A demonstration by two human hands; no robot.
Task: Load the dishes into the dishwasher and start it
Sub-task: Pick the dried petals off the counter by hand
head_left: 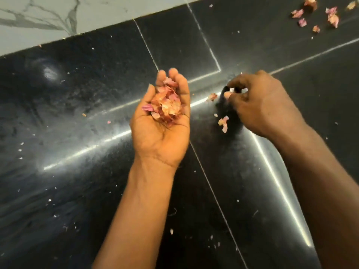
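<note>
The pale veined surface (58, 16) meets the black worktop (77, 117) along a straight edge that runs up and away, well to the left of and above the left hand (161, 121). The broad stretch of worktop left of that hand carries only fine pale crumbs and a bright streak of reflected light, so it is open room. A thin seam runs down under the left hand towards the near edge of the view. The left hand lies palm up, fingers curled into a cup, and serves as the only container here: it holds a heap of pink and tan onion skins (167, 105). Just right of it lie two loose skin pieces (223, 123), beside the right hand (260, 105), which is palm down with its fingertips bunched against the worktop; blur hides whether they hold anything. Far up and right of the left hand, near the corner, more scattered skins (332, 16) lie on the worktop. The dishes and the dishwasher are outside this view.
</note>
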